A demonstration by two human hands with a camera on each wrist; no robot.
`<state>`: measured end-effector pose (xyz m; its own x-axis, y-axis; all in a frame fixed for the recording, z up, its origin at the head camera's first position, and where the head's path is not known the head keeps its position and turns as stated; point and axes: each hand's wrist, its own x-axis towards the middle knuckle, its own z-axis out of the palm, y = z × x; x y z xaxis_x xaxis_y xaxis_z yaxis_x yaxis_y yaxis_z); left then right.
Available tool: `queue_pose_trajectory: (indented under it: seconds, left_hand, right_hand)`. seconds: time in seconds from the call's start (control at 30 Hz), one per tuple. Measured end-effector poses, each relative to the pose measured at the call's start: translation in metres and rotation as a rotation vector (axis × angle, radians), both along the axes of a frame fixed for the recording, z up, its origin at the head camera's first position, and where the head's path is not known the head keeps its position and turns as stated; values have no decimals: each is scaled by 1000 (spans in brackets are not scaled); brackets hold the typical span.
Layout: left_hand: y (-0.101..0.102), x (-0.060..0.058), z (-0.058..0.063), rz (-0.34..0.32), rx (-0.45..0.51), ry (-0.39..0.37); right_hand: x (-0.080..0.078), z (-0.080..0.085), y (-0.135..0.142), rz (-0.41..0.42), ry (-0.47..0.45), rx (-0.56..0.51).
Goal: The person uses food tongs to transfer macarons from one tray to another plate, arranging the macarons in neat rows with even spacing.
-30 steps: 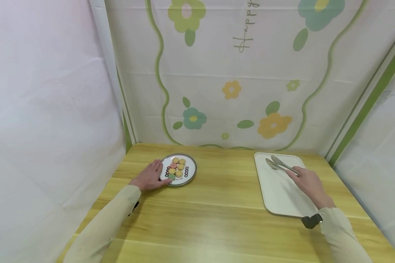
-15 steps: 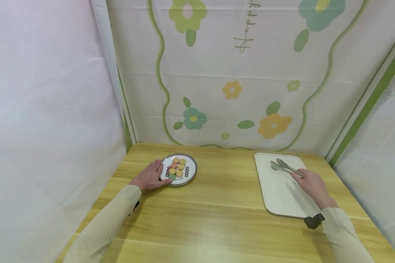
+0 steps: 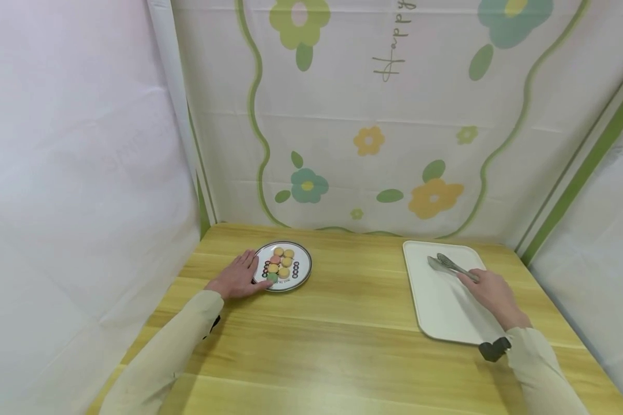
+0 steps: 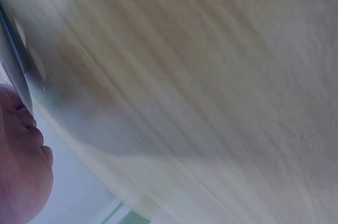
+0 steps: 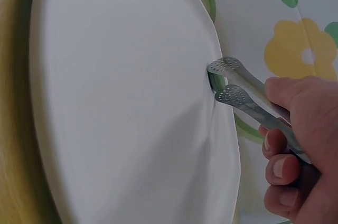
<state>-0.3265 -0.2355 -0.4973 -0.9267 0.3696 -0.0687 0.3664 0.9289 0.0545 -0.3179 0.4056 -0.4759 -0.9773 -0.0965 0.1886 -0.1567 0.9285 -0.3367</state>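
In the head view, my left hand (image 3: 237, 276) rests at the left rim of a white plate (image 3: 303, 266) with dark edge lines. Its fingers lie straight along the rim, and the thumb is beside a green macaron (image 3: 272, 278). Several yellow macarons (image 3: 284, 272) and a pink one (image 3: 275, 259) sit on the plate. The left wrist view catches part of the left hand (image 4: 24, 166) below the plate's edge (image 4: 13, 60). My right hand (image 3: 490, 292) grips metal tongs (image 5: 253, 105), their perforated tips apart over a white tray (image 5: 121, 76). A green patch shows between the tips; I cannot tell what it is.
Plate and tray stand apart on a wood-grain table (image 3: 332, 334), the tray at the right. A flower-printed cloth (image 3: 337, 104) hangs behind the table. Pale sheets (image 3: 83, 173) close off the left and right sides.
The right hand and tongs have shifted slightly to the right over the tray. The left hand and plate stay in place, while the head view has moved a little.
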Motion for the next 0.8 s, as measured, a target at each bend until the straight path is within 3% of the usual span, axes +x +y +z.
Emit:
queue_pose_trajectory:
  seconds: [0.8]
  left_hand:
    - [1,0,3,4,-12,-16]
  right_hand:
    - [1,-1,-1,36,38,30]
